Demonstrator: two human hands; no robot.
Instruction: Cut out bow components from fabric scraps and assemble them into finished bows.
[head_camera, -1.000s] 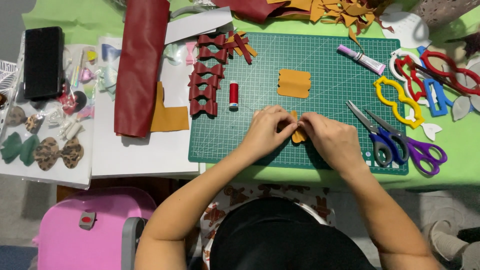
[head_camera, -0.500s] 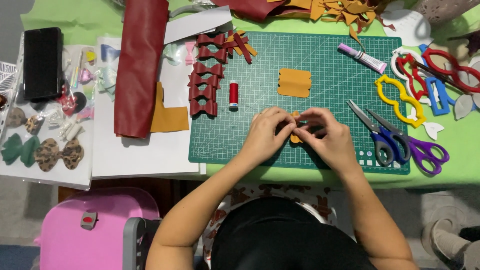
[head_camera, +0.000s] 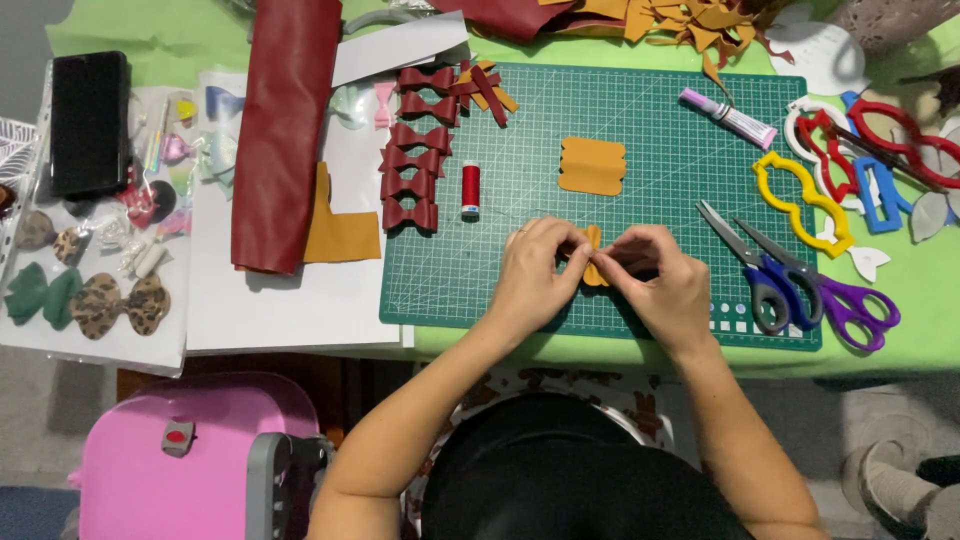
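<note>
Green cutting mat (head_camera: 650, 130) as landmark: on it, a red thread spool (head_camera: 470, 189), a column of dark red faux-leather bows (head_camera: 413, 160) along its left edge, a flat mustard cut piece (head_camera: 592, 165) near centre, a glue tube (head_camera: 728, 118) upper right. Two pairs of scissors, blue-handled (head_camera: 752, 275) and purple-handled (head_camera: 835, 295), lie across its right edge; a yellow bow template (head_camera: 800, 205) just right of it. Left of the mat, a dark red leather roll (head_camera: 285, 130), then a black case (head_camera: 90, 122) and leopard-print bows (head_camera: 120, 303) further left; a pink machine (head_camera: 190, 460) sits below-left.

Left hand (head_camera: 533, 272) and right hand (head_camera: 662, 283) close together, fingertips pinched inward, nearly touching; forearms angle in from below, wrists bent.
</note>
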